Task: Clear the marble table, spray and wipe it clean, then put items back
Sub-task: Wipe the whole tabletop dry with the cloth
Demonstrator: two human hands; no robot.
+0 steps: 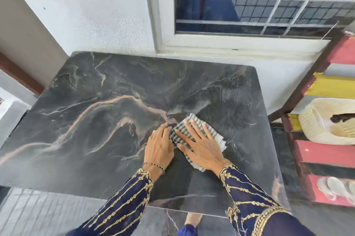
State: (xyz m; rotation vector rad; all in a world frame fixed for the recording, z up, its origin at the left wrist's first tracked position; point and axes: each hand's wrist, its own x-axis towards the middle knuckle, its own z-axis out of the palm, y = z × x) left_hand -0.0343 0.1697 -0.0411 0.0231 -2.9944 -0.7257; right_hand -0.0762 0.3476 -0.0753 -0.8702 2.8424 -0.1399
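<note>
Right hand [200, 146] lay flat, fingers spread, on the checked cloth [179, 132] right of centre on the marble counter [96, 101], left hand [159, 146] flat against its edge; neither gripped it, so it could bunch and leave streaks.

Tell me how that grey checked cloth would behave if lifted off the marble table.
The grey checked cloth lies thin and creased under the flat right hand, so probably floppy and light. Folded flat, it shouldn't roll.
</note>
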